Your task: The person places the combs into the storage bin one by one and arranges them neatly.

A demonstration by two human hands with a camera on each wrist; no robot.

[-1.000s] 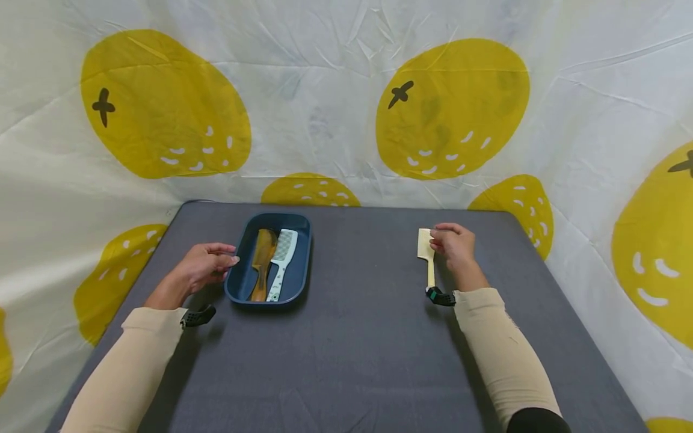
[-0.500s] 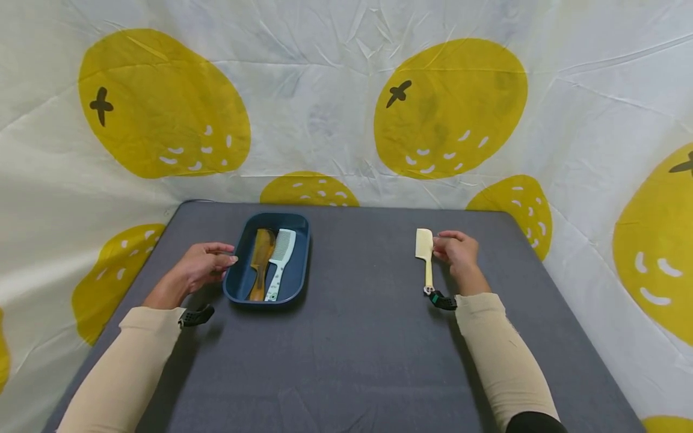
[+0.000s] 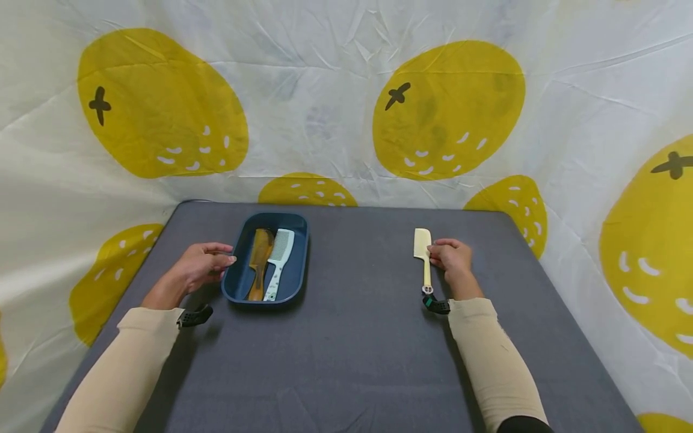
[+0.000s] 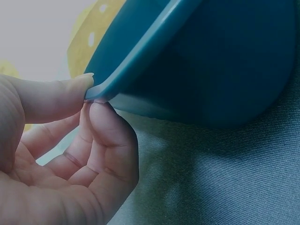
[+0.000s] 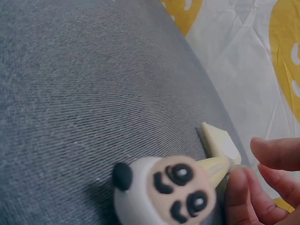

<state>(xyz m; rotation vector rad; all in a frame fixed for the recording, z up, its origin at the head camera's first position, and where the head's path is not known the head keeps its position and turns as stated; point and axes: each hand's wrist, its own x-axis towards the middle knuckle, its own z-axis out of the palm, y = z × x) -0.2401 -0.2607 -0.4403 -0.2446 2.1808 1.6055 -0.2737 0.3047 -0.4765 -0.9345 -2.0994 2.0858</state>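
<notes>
My left hand [image 3: 201, 267] pinches the left rim of a dark blue tray [image 3: 303, 270] between thumb and fingertips; the left wrist view shows the grip on the rim [image 4: 140, 54]. Inside the tray, a brown comb [image 3: 260, 264] lies beside a white comb [image 3: 280, 255] with a patterned handle. To the right, a cream spatula [image 3: 421, 243] lies on the table, its handle ending in a panda head [image 5: 164, 190]. My right hand [image 3: 453, 257] is just right of the spatula's blade, thumb and fingers apart in the right wrist view, with nothing between them.
The grey cloth-covered table [image 3: 346, 337] stretches between the tray and the spatula. A white curtain [image 3: 319, 120] with yellow fruit prints hangs behind the table and along its sides.
My right hand has drawn back from over the spatula's blade to its right side and slightly lower. The left hand keeps its pinch on the tray, which has stayed in place.
</notes>
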